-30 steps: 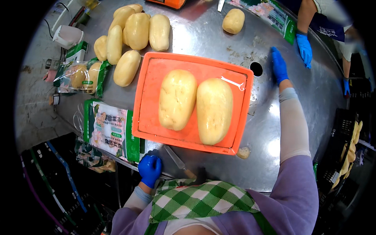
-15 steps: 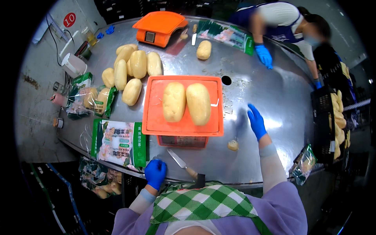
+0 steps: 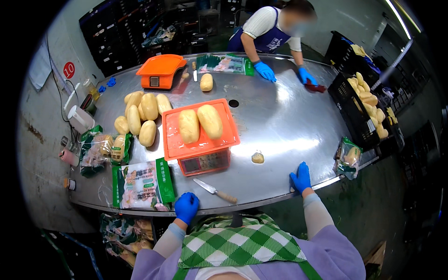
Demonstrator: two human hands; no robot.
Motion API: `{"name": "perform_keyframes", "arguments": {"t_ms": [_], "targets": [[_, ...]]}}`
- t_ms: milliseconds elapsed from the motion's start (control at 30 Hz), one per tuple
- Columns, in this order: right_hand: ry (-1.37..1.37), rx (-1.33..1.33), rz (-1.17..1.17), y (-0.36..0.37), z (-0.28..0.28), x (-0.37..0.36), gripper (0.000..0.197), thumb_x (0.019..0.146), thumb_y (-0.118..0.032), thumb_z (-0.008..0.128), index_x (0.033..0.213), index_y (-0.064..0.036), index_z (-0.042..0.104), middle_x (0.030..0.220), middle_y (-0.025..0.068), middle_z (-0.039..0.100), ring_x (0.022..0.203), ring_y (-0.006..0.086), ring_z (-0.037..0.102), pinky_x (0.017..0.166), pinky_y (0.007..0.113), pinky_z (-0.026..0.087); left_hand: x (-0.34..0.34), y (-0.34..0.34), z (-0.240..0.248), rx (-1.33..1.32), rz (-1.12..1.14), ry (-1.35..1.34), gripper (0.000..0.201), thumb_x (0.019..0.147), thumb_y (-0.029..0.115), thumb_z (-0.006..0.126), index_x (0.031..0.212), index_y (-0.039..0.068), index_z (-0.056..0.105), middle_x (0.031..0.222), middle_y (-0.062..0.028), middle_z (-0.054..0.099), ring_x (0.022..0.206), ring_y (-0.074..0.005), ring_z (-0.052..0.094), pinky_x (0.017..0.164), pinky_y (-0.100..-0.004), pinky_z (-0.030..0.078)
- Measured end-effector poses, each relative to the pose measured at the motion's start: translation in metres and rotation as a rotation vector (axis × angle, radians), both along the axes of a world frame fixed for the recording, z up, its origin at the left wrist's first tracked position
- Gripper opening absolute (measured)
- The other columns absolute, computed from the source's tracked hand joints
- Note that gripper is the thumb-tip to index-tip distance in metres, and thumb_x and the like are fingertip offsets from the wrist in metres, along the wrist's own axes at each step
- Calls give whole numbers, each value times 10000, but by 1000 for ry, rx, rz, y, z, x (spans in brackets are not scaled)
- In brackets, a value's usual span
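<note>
Head view – two tubers [image 3: 199, 123] on one orange scale [image 3: 201, 161].

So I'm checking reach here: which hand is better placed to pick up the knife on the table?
Left, probably. The left hand rests at the table's near edge just beside the knife, while the right hand sits farther along the table.

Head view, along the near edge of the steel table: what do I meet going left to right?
Printed green-and-white plastic bags → left hand in a blue glove → wooden-handled knife → small pale peeled scrap → right hand in a blue glove → clear bag with green print at the table's right end.
</note>
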State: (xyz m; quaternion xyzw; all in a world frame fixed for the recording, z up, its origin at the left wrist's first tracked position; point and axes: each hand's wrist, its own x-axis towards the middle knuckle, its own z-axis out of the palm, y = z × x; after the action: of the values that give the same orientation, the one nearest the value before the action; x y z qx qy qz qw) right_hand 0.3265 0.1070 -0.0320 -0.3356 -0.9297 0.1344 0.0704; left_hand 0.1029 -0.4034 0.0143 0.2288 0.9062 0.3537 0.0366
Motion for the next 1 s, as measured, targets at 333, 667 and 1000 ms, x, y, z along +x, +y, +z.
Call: {"name": "perform_keyframes", "arguments": {"t_ms": [333, 667, 1000], "targets": [[-81, 53, -86, -25, 21, -8, 859, 872, -520, 573, 1466, 16, 262, 1529, 202, 264, 1400, 370, 265, 1147, 418, 252, 1, -4, -4, -61, 18, 16, 178, 842, 268, 620, 798, 96, 622, 767, -130, 621, 692, -333, 606, 609, -423, 478], [11, 33, -104, -20, 24, -4, 762, 868, -496, 599, 1403, 8, 403, 1493, 182, 351, 1370, 359, 333, 1127, 404, 298, 0, -2, -10, -102, 31, 6, 184, 840, 285, 622, 818, 103, 631, 782, -130, 635, 708, -332, 614, 624, -425, 486], [44, 16, -119, -21, 23, -8, 733, 867, -502, 597, 1389, -13, 436, 1479, 165, 380, 1364, 339, 350, 1121, 401, 310, -1, -5, -12, -61, 38, 12, 188, 840, 283, 619, 822, 97, 641, 795, -136, 640, 727, -338, 620, 639, -428, 492]]}}
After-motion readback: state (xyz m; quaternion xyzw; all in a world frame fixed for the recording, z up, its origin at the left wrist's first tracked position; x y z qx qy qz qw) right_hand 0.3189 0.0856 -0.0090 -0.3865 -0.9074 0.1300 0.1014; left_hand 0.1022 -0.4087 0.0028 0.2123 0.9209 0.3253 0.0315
